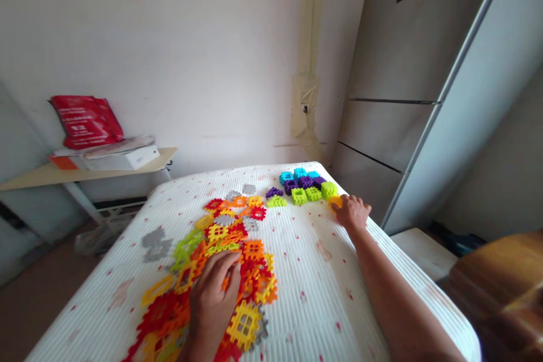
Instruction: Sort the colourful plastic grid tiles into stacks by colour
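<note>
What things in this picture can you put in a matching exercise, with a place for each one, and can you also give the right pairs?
Things:
1. left hand
2. right hand
3. teal blocks
4. red bag

Places:
A. touching an orange ring piece
B. on a table by the wall
C. on the pile of orange and red waffle blocks
D. at the far end of the mattress

Pairs: 1-C, 2-A, 3-D, 4-B
</note>
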Tool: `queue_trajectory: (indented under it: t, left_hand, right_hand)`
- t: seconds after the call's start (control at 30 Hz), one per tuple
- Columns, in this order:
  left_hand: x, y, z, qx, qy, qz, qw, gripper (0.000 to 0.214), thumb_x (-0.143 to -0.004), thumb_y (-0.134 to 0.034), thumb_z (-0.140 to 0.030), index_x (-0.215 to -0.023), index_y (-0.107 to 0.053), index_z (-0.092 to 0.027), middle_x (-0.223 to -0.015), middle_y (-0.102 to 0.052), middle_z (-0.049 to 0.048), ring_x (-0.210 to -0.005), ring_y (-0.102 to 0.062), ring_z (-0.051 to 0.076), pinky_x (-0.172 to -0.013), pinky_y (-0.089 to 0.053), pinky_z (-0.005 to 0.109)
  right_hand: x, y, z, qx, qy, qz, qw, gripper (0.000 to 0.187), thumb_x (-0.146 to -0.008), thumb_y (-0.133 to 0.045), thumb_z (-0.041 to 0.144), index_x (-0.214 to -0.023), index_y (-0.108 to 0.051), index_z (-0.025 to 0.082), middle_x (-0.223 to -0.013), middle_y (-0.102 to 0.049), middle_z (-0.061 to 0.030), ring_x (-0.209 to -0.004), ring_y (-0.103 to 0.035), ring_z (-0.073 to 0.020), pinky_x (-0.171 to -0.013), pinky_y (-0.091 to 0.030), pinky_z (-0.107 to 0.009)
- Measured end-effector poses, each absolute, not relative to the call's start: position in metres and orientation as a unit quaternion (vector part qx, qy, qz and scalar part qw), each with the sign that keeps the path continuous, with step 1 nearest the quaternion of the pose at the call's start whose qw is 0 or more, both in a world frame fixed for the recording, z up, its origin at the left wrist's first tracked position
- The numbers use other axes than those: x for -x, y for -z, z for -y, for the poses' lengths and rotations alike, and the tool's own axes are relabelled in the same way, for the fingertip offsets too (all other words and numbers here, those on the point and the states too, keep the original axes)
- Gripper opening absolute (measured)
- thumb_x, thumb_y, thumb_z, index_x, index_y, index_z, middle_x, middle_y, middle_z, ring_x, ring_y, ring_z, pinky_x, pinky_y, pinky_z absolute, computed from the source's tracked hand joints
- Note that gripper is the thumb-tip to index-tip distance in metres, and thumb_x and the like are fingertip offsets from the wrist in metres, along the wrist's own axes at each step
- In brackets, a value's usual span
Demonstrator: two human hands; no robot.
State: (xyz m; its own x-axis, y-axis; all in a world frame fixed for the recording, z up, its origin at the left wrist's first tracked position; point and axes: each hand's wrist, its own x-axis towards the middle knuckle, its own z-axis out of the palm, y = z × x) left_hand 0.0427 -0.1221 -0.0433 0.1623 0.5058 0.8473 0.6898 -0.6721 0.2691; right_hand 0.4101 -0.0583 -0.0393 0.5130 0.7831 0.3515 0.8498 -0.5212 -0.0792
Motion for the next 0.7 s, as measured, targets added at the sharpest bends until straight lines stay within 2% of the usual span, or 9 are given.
queue_trajectory:
  t: [0.37,0.5,0.6,0.7]
  left_hand:
    - [-0.045,0.042,0.127,0.748,0.512,0.421,0.030,0.023,-0.080,-0.050,-0.008,-0.095,-0.062,-0.020,-0.090,-0.064,0.0043,-0.086,-0.062,0.013,-0.078,-0.052,0.024]
    - [-0.046,0.036,0.132,0.739,0.524,0.424,0.018,0.023,-0.079,-0.049,-0.008,-0.092,-0.063,-0.021,-0.088,-0.065,0.0041,-0.086,-0.062,0.014,-0.077,-0.052,0.025]
    - [-0.041,0.023,0.136,0.724,0.543,0.425,0.008,0.020,-0.079,-0.049,-0.010,-0.089,-0.064,-0.020,-0.087,-0.065,0.0038,-0.084,-0.062,0.014,-0.073,-0.051,0.023]
    - [-0.025,0.005,0.124,0.706,0.548,0.449,-0.019,0.016,-0.081,-0.050,-0.016,-0.087,-0.064,-0.020,-0.084,-0.066,0.0027,-0.080,-0.062,0.013,-0.072,-0.050,0.024]
  right_hand:
    - [-0.413,0.049,0.056,0.857,0.144,0.481,0.118,0.044,-0.083,-0.044,0.051,-0.101,-0.064,0.016,-0.101,-0.060,-0.0149,-0.093,-0.052,-0.0314,-0.074,-0.034,-0.045]
    - [-0.409,0.042,0.061,0.835,0.200,0.492,0.147,0.039,-0.083,-0.047,0.048,-0.100,-0.063,0.017,-0.100,-0.060,-0.0144,-0.090,-0.052,-0.0306,-0.071,-0.033,-0.043]
    - [-0.401,0.037,0.063,0.773,0.272,0.541,0.191,0.033,-0.086,-0.046,0.042,-0.097,-0.063,0.016,-0.096,-0.062,-0.0131,-0.088,-0.052,-0.0278,-0.071,-0.031,-0.040]
    - [-0.382,0.040,0.061,0.651,0.303,0.656,0.233,0.028,-0.090,-0.043,0.035,-0.093,-0.064,0.016,-0.093,-0.064,-0.0102,-0.084,-0.053,-0.0231,-0.072,-0.030,-0.035]
